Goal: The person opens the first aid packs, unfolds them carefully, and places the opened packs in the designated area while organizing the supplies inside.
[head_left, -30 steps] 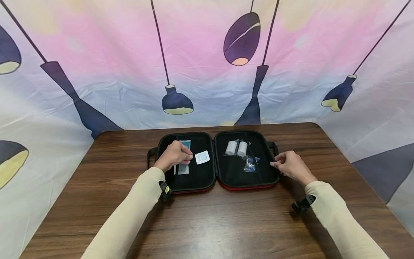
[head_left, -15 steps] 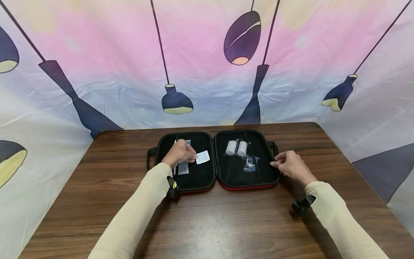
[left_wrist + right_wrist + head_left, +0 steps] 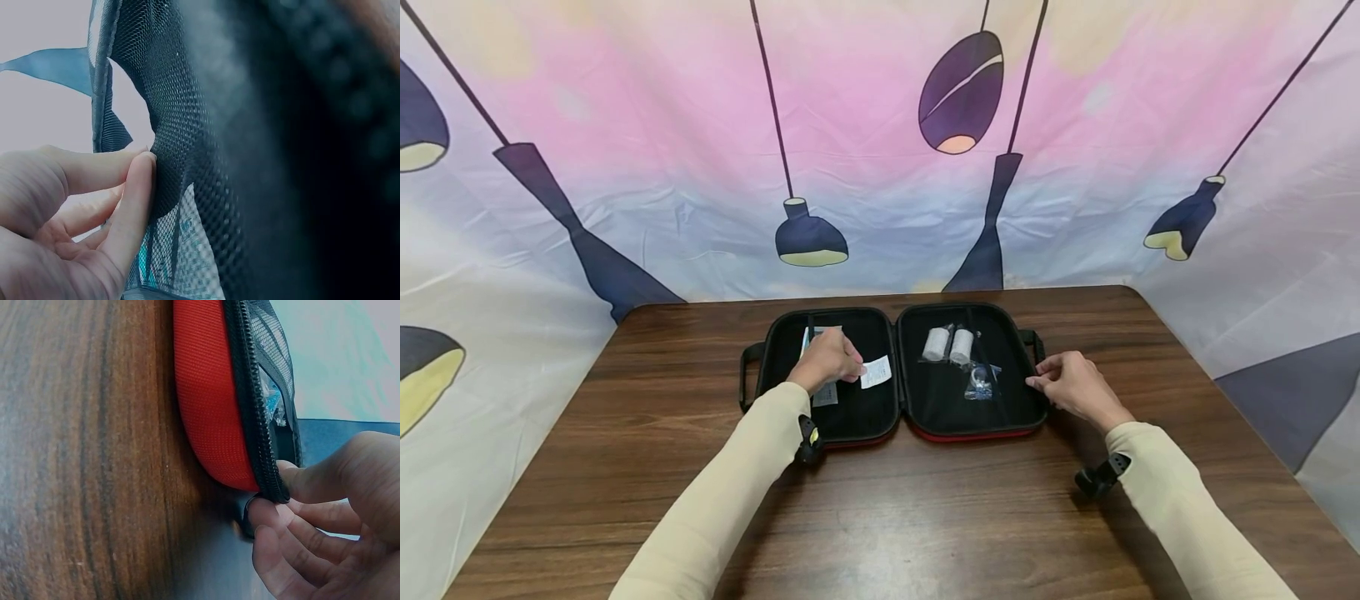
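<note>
A red case [image 3: 209,394] with a black lining lies unfolded on the table, both halves facing up. My left hand [image 3: 829,361] is over its left half, thumb and index finger pinching the edge of a black mesh pocket [image 3: 178,119]. A small white printed packet [image 3: 876,372] lies just right of those fingertips. Partly hidden under that hand are more flat packets [image 3: 825,395]. On the right, my right hand [image 3: 1073,385] holds the zippered rim [image 3: 265,425] at the case's outer edge between thumb and fingers.
Two white wrapped rolls [image 3: 961,346] and a clear bag [image 3: 980,382] with small bluish contents lie in the right half. Black handles [image 3: 748,375] stick out at both ends. The brown wooden table [image 3: 925,517] meets a patterned cloth [image 3: 865,150] behind.
My left hand has moved right across the left half, toward the white packet. That packet has shifted slightly right and nearer. The right hand stays in place.
</note>
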The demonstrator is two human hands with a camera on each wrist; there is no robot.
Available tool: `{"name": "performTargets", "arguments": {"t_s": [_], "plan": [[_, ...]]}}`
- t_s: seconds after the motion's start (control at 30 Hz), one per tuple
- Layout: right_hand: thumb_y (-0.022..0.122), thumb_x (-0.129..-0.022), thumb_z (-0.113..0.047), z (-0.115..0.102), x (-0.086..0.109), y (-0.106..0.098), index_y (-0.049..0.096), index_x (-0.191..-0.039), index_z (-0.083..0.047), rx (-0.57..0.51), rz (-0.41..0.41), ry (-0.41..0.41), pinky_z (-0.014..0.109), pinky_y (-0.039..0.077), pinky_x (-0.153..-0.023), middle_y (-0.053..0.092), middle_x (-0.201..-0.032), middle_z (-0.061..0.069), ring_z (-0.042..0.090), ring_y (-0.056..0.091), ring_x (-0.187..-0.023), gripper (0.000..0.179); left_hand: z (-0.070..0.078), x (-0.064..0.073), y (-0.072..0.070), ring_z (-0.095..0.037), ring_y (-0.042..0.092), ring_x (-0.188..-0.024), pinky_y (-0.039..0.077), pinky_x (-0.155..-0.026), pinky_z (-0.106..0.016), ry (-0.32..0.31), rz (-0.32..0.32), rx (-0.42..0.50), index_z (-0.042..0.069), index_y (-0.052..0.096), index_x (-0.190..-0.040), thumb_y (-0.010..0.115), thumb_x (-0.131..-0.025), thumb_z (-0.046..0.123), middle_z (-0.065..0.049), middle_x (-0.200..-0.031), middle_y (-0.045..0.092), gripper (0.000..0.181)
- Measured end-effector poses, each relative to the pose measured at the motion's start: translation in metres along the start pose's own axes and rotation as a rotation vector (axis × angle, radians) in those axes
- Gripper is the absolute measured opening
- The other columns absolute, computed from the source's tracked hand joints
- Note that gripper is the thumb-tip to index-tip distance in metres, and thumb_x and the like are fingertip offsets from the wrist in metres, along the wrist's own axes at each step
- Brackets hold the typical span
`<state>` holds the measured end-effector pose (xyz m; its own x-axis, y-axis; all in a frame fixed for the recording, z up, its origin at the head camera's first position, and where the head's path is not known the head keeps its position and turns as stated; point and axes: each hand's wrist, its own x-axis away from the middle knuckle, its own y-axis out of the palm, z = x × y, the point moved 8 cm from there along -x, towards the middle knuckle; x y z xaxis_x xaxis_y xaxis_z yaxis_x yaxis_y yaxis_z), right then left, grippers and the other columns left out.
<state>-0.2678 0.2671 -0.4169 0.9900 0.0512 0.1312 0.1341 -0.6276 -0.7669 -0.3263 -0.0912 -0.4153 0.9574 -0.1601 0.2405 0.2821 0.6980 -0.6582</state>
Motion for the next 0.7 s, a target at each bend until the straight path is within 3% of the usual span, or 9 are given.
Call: {"name": "performTargets", "arguments": {"t_s": [0.17, 0.37, 0.7], "plan": [[0.068, -0.097, -0.018, 0.000, 0.000, 0.000, 0.063, -0.122, 0.014, 0.000, -0.001, 0.002, 0.032, 0.056, -0.060, 0.072, -0.099, 0.019, 0.016, 0.064, -0.068, 0.040, -0.002, -0.001, -0.001, -0.021, 0.071, -0.076, 0.059, -0.075, -0.035, 0.025, -0.008, 0.052, -0.002, 0.074, -0.094, 0.071, -0.093, 0.003, -0.013, -0.093, 0.072, 0.006], [0.068, -0.097, -0.018, -0.001, 0.001, 0.000, 0.063, -0.121, 0.014, 0.000, 0.002, -0.001, 0.032, 0.057, -0.061, 0.072, -0.100, 0.020, 0.016, 0.065, -0.069, 0.040, -0.006, 0.001, -0.006, -0.025, 0.072, -0.088, 0.060, -0.080, -0.034, 0.046, -0.008, 0.190, -0.006, 0.070, -0.104, 0.066, -0.096, 0.000, -0.019, -0.107, 0.067, 0.011], [0.068, -0.098, -0.018, -0.001, 0.001, 0.000, 0.063, -0.121, 0.013, 0.000, 0.003, -0.008, 0.033, 0.057, -0.061, 0.071, -0.101, 0.021, 0.016, 0.065, -0.069, 0.039, -0.012, 0.015, -0.036, -0.025, 0.072, -0.093, 0.060, -0.083, -0.035, 0.041, 0.084, 0.238, -0.003, 0.070, -0.113, 0.064, -0.099, 0.005, -0.018, -0.110, 0.070, 0.017]]}}
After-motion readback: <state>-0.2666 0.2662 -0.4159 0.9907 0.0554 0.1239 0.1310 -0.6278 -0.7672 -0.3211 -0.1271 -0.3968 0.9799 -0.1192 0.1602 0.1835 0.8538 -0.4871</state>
